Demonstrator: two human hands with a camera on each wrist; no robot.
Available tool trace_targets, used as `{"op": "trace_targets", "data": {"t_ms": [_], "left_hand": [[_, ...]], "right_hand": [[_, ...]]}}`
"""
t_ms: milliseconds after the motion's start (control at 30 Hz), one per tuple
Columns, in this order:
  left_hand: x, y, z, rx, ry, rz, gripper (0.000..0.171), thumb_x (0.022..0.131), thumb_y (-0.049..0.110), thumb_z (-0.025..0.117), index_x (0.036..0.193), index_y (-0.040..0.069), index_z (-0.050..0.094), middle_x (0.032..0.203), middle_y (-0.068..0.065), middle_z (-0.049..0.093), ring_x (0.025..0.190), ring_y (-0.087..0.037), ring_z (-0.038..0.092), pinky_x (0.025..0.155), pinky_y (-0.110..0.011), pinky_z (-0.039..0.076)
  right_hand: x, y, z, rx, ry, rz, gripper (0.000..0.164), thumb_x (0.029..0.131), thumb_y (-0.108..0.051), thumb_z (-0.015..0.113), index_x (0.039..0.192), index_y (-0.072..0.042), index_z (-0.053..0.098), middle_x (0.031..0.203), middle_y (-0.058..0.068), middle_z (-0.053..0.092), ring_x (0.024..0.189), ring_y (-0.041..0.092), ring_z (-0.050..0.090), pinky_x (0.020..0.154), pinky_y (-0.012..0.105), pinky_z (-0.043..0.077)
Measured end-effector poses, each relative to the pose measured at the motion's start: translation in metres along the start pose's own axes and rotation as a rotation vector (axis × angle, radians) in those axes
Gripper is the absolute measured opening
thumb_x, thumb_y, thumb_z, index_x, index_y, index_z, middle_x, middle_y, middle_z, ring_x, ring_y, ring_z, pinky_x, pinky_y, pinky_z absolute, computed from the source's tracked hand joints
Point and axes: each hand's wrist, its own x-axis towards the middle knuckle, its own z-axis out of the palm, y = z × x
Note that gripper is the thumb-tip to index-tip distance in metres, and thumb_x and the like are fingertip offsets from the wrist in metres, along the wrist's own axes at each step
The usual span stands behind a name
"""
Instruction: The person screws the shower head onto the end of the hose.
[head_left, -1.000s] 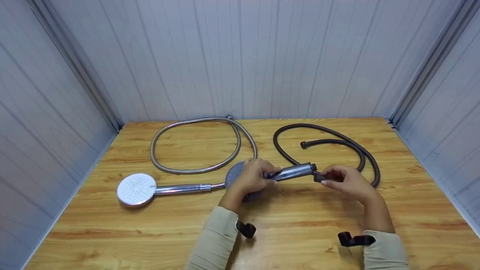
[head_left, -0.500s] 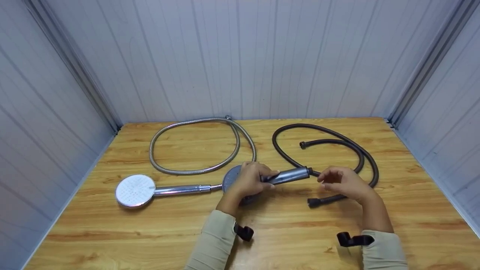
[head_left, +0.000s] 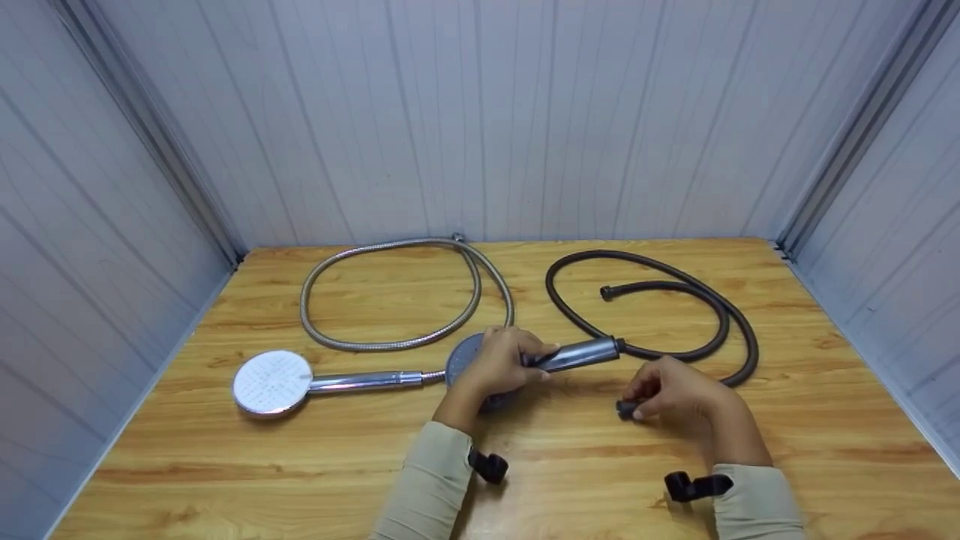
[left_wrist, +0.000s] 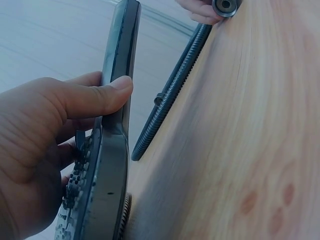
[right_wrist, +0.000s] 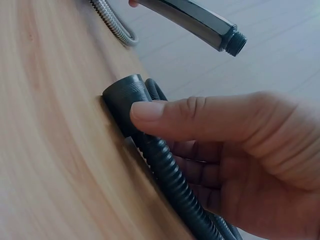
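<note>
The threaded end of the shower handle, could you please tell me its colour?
The threaded end looks black; the right wrist view shows it best.

The left hand (head_left: 499,365) partly hides the glossy dark-grey, round-faced shower head (head_left: 462,360), cropped below in the left-wrist view.

I see a chrome hand shower (head_left: 272,382) lying with its white spray face upward on a wood-grain tabletop (head_left: 555,480), which spreads out all around it. Behind the hand shower and to its right I have a silver metal hose (head_left: 375,347) in a loose loop, with an end nut (head_left: 457,238) at the back. Beyond the hand shower I face a pale back wall (head_left: 480,120), with a left wall (head_left: 97,247) to the shower's left and a right wall (head_left: 892,195) well to its right.
</note>
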Motion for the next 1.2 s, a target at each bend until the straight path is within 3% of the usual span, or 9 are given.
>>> {"op": "trace_targets", "data": {"t_ms": [433,733,967,1200], "left_hand": [[0.000,0.001,-0.002,0.000,-0.006,0.005,0.043,0.073,0.018,0.086,0.114,0.020,0.073,0.099,0.007,0.073,0.090,-0.009,0.059,0.092,-0.040,0.029],[-0.004,0.002,-0.007,0.033,-0.031,0.021,0.044,0.074,0.017,0.085,0.116,0.020,0.072,0.103,0.005,0.073,0.096,-0.010,0.063,0.096,-0.043,0.030],[-0.004,0.001,-0.010,0.050,-0.040,0.038,0.043,0.074,0.017,0.085,0.115,0.021,0.073,0.100,0.006,0.073,0.093,-0.009,0.063,0.096,-0.043,0.031],[-0.003,0.002,-0.012,0.067,-0.033,0.045,0.042,0.073,0.015,0.086,0.113,0.020,0.074,0.099,0.005,0.073,0.090,-0.009,0.063,0.094,-0.042,0.032]], "right_hand": [[-0.006,-0.004,-0.006,0.001,0.051,-0.002,0.021,0.080,-0.018,0.080,0.098,-0.010,0.073,0.094,0.003,0.067,0.087,0.022,0.059,0.079,0.040,0.047],[-0.010,-0.005,-0.010,0.067,0.095,-0.040,0.024,0.083,-0.020,0.078,0.101,-0.006,0.070,0.094,0.007,0.068,0.086,0.024,0.058,0.076,0.032,0.048],[-0.013,-0.010,-0.011,0.075,0.173,-0.057,0.021,0.084,-0.013,0.075,0.102,-0.003,0.069,0.094,0.009,0.067,0.084,0.025,0.058,0.074,0.030,0.048],[-0.016,-0.015,-0.013,0.030,0.264,-0.047,0.024,0.085,-0.020,0.076,0.103,-0.005,0.071,0.093,0.007,0.066,0.082,0.024,0.057,0.070,0.031,0.048]]}}
